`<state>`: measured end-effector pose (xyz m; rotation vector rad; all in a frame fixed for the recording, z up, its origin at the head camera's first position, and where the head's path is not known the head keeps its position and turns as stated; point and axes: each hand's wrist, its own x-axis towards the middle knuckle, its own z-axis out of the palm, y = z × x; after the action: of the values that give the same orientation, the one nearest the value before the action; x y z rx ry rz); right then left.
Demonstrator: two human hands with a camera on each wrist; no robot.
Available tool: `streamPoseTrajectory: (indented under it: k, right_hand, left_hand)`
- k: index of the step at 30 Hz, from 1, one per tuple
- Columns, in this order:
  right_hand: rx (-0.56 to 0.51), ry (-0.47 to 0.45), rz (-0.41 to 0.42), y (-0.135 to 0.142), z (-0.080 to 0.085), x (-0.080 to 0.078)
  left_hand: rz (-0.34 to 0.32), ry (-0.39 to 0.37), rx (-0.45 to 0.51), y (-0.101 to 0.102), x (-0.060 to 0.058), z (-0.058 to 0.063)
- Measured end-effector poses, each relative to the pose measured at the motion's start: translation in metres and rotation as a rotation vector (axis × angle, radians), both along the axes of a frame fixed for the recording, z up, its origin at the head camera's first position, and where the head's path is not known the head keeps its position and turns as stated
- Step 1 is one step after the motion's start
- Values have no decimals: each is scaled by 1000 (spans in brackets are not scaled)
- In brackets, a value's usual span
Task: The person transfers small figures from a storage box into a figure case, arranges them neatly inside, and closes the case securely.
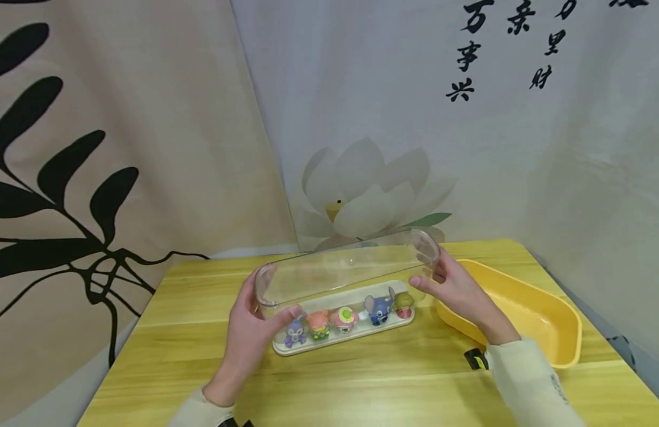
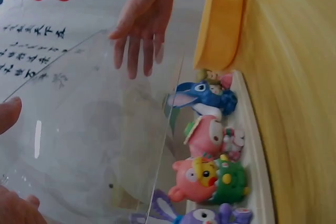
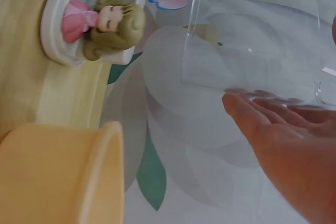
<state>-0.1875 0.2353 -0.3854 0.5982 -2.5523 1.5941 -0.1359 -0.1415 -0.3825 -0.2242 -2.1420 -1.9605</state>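
Observation:
A long clear plastic cover (image 1: pixel 345 267) is held tilted above a narrow white base (image 1: pixel 342 345). My left hand (image 1: pixel 251 332) grips its left end, thumb in front. My right hand (image 1: pixel 459 290) holds the opposite end, its fingers (image 3: pixel 262 119) lying along the outside and the thumb on the other side. On the base stand a purple long-eared figure (image 1: pixel 295 333), a pink figure in green (image 1: pixel 318 324), a pink figure with a yellow-green hat (image 1: pixel 344 319), a blue big-eared figure (image 1: pixel 379 308) and a brown-haired doll in pink (image 3: pixel 105 22).
A yellow plastic tray (image 1: pixel 566 308) sits at the right of the wooden table (image 1: pixel 201 320), below my right forearm. Behind the table hangs a pale cloth (image 1: pixel 521 178) printed with a flower and black characters.

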Motion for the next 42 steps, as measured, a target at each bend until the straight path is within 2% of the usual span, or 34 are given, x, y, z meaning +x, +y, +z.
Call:
streamPoseTrajectory:
  k: [8,13,20,28,42]
  right_hand:
    - [9,-49,29,3,-14,-8]
    - [17,-72,47,3,-19,-12]
    - [46,-92,26,0,-22,-16]
    - [73,-73,26,-2,-27,-20]
    - [121,-83,-25,-5,-23,-19]
  left_hand:
    - [-3,-55,3,2,1,-12]
    - [2,-62,-2,2,-1,-19]
    - [-9,-75,-23,-1,-4,-23]
    - [9,-114,-111,-5,-12,-26]
    - [-24,-105,-162,-12,-21,-31]
